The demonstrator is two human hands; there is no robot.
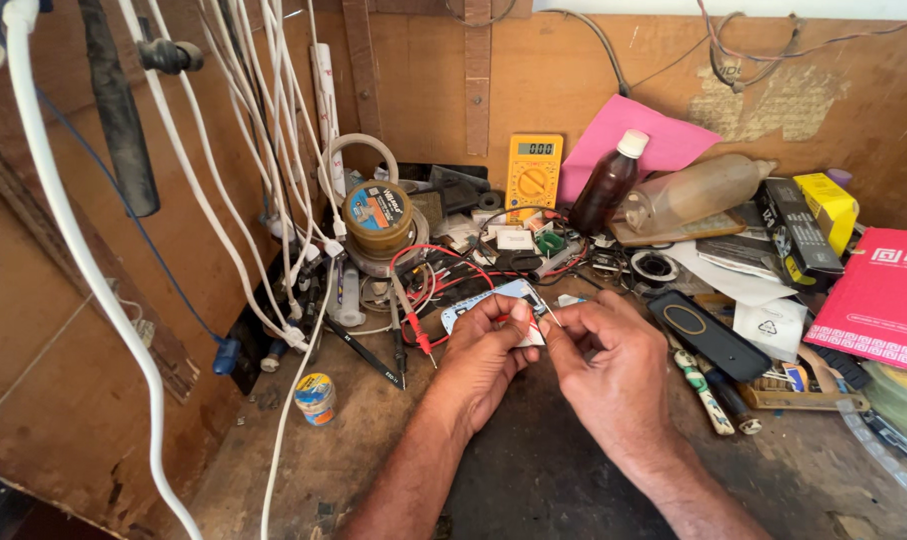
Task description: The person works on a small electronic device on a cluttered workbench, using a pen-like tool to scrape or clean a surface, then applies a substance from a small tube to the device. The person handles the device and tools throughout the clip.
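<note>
Left hand and right hand pinch a small circuit board, fingers closed, below the multimeter; red probes nearby risk snagging

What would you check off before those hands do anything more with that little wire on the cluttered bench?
1. Thin wire pinched: left hand and right hand both at it, ok.
2. Wire tip bare: cannot tell, too small.
3. Yellow multimeter display lit: ok.
4. Red probe lead within reach, lying beside the left hand: ok.
5. Dark brown bottle with white cap capped and upright: ok.
6. Wooden bench space under the hands: ok.
</note>
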